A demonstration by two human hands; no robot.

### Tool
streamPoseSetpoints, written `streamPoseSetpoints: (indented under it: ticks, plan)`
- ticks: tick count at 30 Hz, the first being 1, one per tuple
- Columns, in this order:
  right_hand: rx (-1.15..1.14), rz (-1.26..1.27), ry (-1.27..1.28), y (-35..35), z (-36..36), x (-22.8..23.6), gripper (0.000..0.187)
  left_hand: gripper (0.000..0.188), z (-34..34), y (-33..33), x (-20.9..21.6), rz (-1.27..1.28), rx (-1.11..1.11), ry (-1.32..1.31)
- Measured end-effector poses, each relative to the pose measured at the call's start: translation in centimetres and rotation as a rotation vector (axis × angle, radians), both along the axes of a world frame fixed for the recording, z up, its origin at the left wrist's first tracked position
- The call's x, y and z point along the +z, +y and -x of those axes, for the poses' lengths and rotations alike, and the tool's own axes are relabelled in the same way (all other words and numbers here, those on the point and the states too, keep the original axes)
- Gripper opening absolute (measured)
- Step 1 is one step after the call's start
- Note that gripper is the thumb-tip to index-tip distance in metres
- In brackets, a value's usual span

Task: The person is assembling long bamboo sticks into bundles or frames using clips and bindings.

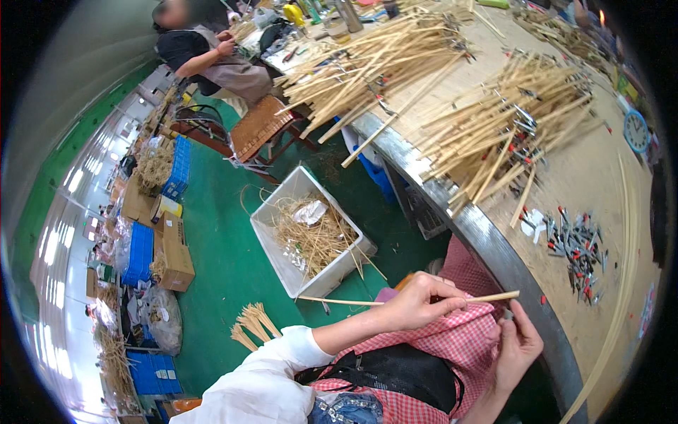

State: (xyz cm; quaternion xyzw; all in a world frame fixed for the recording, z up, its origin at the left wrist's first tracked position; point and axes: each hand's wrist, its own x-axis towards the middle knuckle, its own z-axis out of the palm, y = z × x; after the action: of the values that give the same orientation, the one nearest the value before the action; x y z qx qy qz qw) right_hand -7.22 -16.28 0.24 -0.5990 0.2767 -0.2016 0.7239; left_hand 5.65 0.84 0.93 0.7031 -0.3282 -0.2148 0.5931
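Observation:
My left hand [424,302] is closed round a thin, pale bamboo strip [339,301], held roughly level over my lap. One end of the strip reaches left past my sleeve; the other sticks out to the right, just above my right hand [519,343]. That hand's thumb and forefinger are pinched together on a small grey piece [507,315], too small to make out. A pile of small metal clips with red and black tips [575,247] lies on the table to the right of my hands.
Bundles of bamboo strips with clips [508,127] lie on the metal-edged table [494,244]. A white bin [279,261] of scrap strips stands on the green floor. Farther off are a wooden chair [261,127] and a seated person [212,60]. Blue crates [141,254] line the left.

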Motion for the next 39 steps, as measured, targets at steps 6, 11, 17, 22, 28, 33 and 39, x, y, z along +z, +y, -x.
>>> streamPoseSetpoints:
  ticks: [6,11,17,22,28,33,39]
  plan:
    - [-0.039,-0.207,-0.096,3.6,-1.8,0.3,0.023,0.007,0.4,0.0,1.3,-0.098,0.131,-0.179]
    - [-0.110,-0.296,-0.301,4.1,-1.9,-0.3,0.019,0.008,0.7,-1.1,1.0,-0.102,0.087,-0.226]
    - [-0.144,-0.293,-0.308,3.9,-1.1,-0.5,0.019,0.009,1.8,-2.0,0.6,-0.086,0.083,-0.212]
    - [-0.056,-0.239,-0.289,3.0,-0.4,-0.1,0.023,0.009,1.8,-1.5,0.4,-0.085,0.061,-0.151]
    - [0.090,0.123,-0.282,0.2,-0.4,-0.1,0.011,0.013,1.4,-0.7,0.3,-0.132,-0.179,-0.007]
    - [-0.314,-0.063,-0.269,-3.7,0.6,-0.6,0.010,0.033,-2.1,2.9,0.9,-0.130,-0.112,-0.095]
    - [-0.342,-0.329,-0.532,-14.6,8.4,-1.7,0.019,0.028,-6.0,13.0,3.7,-0.639,0.026,-0.279]
